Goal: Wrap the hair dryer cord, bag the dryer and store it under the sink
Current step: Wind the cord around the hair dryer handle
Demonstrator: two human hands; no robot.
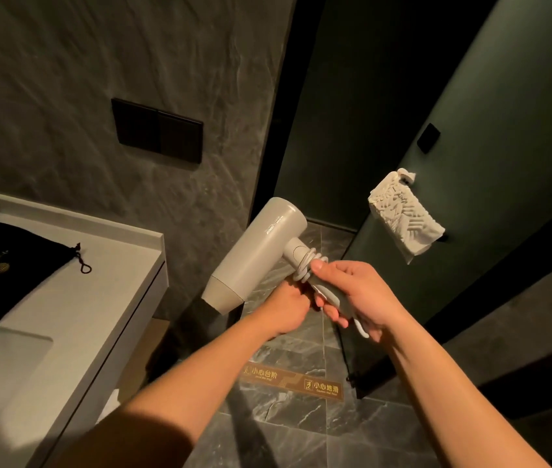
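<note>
A beige hair dryer (254, 255) is held in mid-air over the floor, nozzle pointing down-left. Its pale cord (306, 266) is looped a few times around the top of the handle. My right hand (359, 295) grips the handle, thumb pressing on the cord loops, with the plug end sticking out below the palm. My left hand (284, 307) is closed beneath the dryer body at the cord; what it pinches is partly hidden. A black drawstring bag (1, 265) lies flat on the white vanity counter (99, 298) at the left.
A sink basin (1, 369) is sunk into the counter near its front. A dark switch plate (158, 130) sits on the stone wall. A white towel (402, 217) hangs on the green glass door's handle at right. Marble floor tiles carry a caution strip (293, 385).
</note>
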